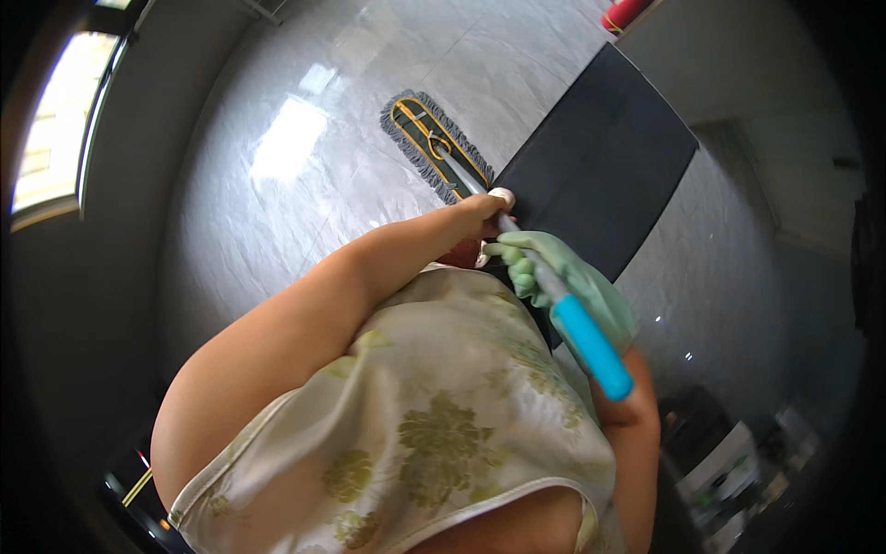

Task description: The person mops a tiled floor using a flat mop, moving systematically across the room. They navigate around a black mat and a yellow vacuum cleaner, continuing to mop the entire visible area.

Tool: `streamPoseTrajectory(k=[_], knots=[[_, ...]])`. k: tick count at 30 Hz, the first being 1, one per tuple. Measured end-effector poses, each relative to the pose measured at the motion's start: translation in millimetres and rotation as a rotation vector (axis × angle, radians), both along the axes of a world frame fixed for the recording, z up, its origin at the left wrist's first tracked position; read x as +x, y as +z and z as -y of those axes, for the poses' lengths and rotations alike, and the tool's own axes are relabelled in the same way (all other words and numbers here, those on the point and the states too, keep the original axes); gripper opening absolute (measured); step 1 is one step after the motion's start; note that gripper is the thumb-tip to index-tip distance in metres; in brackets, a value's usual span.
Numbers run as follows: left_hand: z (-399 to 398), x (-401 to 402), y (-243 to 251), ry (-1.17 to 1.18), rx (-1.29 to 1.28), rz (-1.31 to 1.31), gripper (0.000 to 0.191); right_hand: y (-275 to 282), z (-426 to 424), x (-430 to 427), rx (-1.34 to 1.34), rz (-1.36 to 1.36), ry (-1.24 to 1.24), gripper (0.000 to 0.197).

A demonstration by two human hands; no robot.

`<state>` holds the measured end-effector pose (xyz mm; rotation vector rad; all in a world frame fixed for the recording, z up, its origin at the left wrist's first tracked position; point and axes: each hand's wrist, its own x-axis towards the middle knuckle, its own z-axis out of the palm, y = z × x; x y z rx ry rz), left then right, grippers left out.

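A flat dust mop head (419,134) with a grey fringe and yellow trim rests on the grey tiled floor (346,62). From it a grey metal handle (459,170) slants back towards me and ends in a blue grip (594,347). My bare left hand (486,210) is closed around the lower part of the handle. Higher up, just below the blue grip, my right hand (531,266) holds the handle in a pale green rubber glove (595,298). Part of a light shoe (503,197) shows just beyond my left hand.
A black floor mat (602,152) lies to the right of the mop head. At the far right top is a red cylindrical object (624,14). A dark wall with a bright window (59,118) stands on the left. Blurred items (723,467) sit at lower right.
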<state>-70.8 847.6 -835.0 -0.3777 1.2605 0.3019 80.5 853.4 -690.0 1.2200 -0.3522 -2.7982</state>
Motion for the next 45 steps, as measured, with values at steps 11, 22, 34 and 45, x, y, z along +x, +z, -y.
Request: streamPoseTrajectory(k=[11, 22, 34, 45], knots=[[-36.1, 45.3, -15.6, 0.308, 0.039, -0.352, 0.01, 100.1, -74.8, 80.5, 0.313, 0.092, 0.176, 0.061], [-96.3, 66.4, -6.6, 0.566, -0.032, -0.474, 0.011, 151.8, -143.3, 113.6, 0.283, 0.245, 0.06, 0.054], [-160.0, 178.4, 38.4, 0.17, 0.183, -0.427, 0.026, 206.0, -135.2, 225.9, 0.345, 0.242, -0.253, 0.029], [-233.5, 220.5, 3.4, 0.691, 0.25, -0.062, 0.005, 227.0, -182.6, 173.8, 0.431, 0.444, 0.199, 0.056]])
